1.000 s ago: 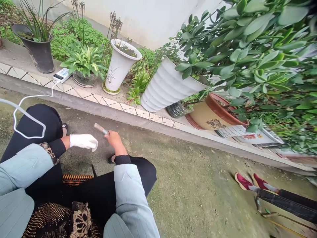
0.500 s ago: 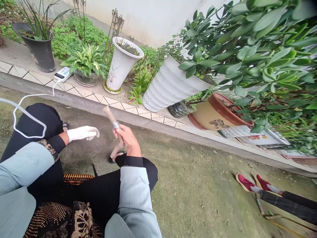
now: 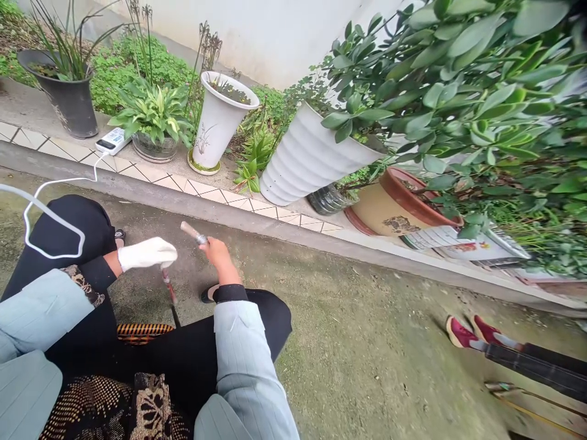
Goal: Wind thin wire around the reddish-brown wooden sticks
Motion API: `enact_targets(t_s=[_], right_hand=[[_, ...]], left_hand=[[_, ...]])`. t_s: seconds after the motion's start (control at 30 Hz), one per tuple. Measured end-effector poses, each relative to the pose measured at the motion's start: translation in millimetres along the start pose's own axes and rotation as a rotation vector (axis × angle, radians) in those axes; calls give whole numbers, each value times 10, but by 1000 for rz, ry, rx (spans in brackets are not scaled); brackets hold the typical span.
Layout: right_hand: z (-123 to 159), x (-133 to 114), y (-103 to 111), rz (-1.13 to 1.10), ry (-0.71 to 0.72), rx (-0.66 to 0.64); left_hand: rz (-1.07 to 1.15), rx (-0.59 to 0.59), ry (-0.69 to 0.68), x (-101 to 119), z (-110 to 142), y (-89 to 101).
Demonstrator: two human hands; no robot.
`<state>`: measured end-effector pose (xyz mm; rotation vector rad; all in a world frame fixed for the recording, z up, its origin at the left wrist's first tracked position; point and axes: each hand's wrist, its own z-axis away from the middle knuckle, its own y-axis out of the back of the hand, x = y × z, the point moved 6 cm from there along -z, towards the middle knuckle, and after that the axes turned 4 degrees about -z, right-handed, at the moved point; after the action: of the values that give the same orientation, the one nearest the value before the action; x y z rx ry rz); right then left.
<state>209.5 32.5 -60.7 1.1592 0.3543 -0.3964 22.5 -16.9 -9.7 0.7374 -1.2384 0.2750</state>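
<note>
Outdoors, our head view takes in rough, green-tinged concrete (image 3: 348,342) beside a tile-edged ledge (image 3: 183,184) bearing one ribbed white pot (image 3: 312,159) and one tapered black pot (image 3: 71,104). Our bare right hand (image 3: 221,258) grips one pale rounded handle (image 3: 189,230), tilted, over the concrete; our white-gloved left hand (image 3: 147,253) curls above one reddish rod (image 3: 169,287), whether holding it we cannot tell. Two maroon shoes (image 3: 460,333) stand rightward.

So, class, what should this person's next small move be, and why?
Perhaps have the white-gloved left hand secure a firm hold on the reddish rod before the bare right hand moves the silver-banded stick it grips: the rod's upper end meets the left hand, but whether that hand grips it is hidden.
</note>
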Motion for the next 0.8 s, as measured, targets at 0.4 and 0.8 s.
enact_targets(t_s=[0.4, 0.8], right_hand=[[591, -426, 206, -915, 457, -732], [60, -132, -19, -388, 5, -53]], left_hand=[[239, 198, 98, -344, -79, 264], [125, -249, 83, -199, -70, -334]])
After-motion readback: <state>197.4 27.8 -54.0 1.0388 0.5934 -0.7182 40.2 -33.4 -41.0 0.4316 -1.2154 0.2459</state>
